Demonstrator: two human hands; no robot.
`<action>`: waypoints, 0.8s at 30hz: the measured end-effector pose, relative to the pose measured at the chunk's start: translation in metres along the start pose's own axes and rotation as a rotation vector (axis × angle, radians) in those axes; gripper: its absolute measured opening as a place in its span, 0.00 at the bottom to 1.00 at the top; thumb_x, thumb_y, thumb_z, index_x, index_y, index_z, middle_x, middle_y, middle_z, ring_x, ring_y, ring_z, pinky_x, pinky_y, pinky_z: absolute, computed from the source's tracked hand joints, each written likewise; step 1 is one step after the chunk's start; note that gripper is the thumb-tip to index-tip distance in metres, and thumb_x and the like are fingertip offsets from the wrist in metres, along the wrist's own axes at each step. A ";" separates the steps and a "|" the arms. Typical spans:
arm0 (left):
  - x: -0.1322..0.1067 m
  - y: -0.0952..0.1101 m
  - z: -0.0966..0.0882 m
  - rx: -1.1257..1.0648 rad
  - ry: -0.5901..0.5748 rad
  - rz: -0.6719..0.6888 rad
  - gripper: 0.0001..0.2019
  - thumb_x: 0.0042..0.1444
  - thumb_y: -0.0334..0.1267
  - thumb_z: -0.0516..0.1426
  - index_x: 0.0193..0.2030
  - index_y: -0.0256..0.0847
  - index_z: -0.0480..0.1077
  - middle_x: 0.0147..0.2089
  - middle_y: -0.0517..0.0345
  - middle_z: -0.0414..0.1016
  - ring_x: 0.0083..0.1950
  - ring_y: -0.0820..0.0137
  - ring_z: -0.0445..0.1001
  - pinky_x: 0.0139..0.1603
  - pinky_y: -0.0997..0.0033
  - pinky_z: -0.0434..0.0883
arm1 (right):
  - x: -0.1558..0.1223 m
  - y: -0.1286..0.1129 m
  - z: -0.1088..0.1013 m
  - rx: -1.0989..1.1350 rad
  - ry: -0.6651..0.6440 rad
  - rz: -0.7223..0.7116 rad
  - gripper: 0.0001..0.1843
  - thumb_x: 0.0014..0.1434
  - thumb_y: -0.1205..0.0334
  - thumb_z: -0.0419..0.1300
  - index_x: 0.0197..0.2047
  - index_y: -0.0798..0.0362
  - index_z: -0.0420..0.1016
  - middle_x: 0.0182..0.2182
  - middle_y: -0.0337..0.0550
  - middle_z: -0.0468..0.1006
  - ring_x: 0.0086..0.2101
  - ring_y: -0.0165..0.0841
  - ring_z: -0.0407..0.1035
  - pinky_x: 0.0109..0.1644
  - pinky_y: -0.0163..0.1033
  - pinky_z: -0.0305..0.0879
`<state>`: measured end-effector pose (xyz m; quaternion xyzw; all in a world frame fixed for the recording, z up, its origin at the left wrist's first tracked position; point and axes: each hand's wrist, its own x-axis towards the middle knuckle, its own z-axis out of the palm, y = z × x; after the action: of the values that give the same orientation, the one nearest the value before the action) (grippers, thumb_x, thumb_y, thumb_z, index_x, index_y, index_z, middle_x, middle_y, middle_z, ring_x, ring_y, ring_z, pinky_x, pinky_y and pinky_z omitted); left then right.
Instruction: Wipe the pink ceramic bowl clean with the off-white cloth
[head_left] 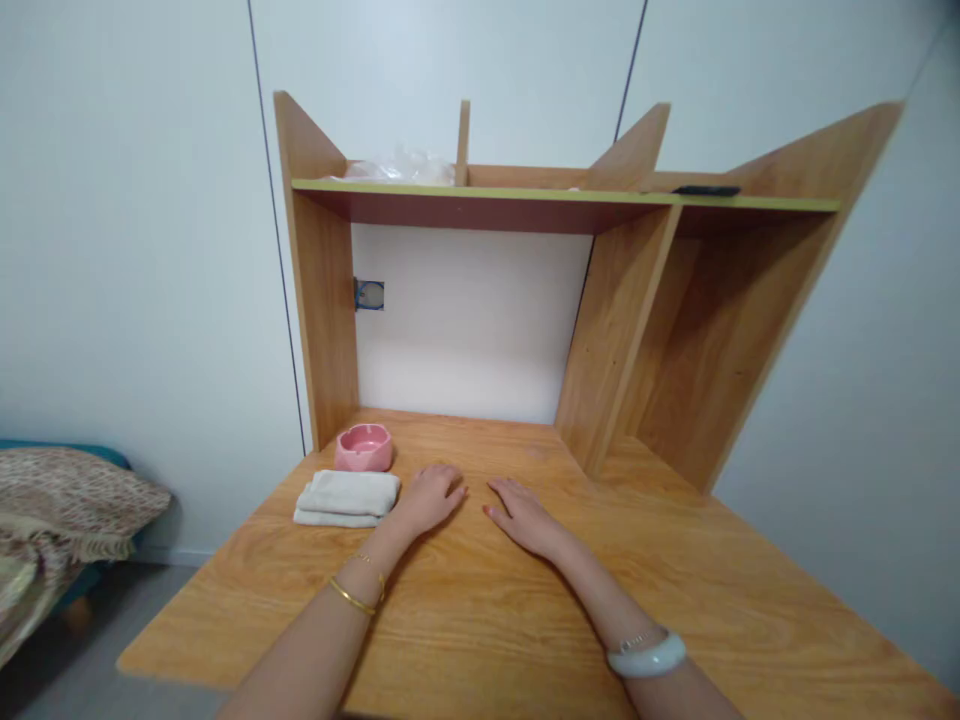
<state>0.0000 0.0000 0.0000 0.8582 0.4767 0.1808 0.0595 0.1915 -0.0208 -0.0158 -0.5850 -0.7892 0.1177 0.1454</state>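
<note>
Both of my hands lie flat and empty on the tabletop (675,560), left hand (429,498) just beside the folded white towel (347,497); I'd worry a careless sweep knocks the pink ashtray (364,447) behind it, right hand (525,518) apart.

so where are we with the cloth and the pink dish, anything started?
Done: nothing that shows. The folded white cloth lies neatly on the desk, and the pink dish sits just behind it, looking empty. In hand: nothing. The left hand rests flat beside the cloth, perhaps just touching its edge; the right hand lies flat on bare wood. Left: any handling of cloth or dish.
</note>
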 end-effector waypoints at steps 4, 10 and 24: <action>0.004 0.000 -0.009 -0.051 0.260 -0.043 0.18 0.58 0.36 0.44 0.54 0.39 0.60 0.51 0.52 0.69 0.53 0.66 0.64 0.56 0.66 0.58 | 0.000 0.001 0.001 0.003 0.005 0.005 0.30 0.58 0.51 0.46 0.60 0.60 0.56 0.60 0.53 0.56 0.60 0.39 0.46 0.62 0.45 0.42; 0.005 -0.013 -0.025 -0.003 0.436 -0.213 0.22 0.57 0.35 0.45 0.59 0.34 0.54 0.40 0.51 0.72 0.47 0.63 0.67 0.51 0.63 0.61 | 0.000 0.002 0.002 0.017 -0.007 0.010 0.31 0.59 0.50 0.45 0.60 0.61 0.55 0.60 0.54 0.56 0.60 0.40 0.46 0.62 0.47 0.42; -0.017 -0.072 -0.062 0.190 0.538 -0.776 0.24 0.55 0.37 0.45 0.57 0.26 0.58 0.48 0.36 0.69 0.49 0.53 0.67 0.47 0.59 0.63 | 0.001 0.003 0.001 -0.011 0.000 -0.010 0.30 0.59 0.52 0.46 0.59 0.63 0.57 0.59 0.56 0.57 0.60 0.40 0.47 0.62 0.45 0.43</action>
<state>-0.0881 0.0203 0.0339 0.5414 0.7747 0.3163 -0.0817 0.1933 -0.0193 -0.0177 -0.5818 -0.7928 0.1126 0.1427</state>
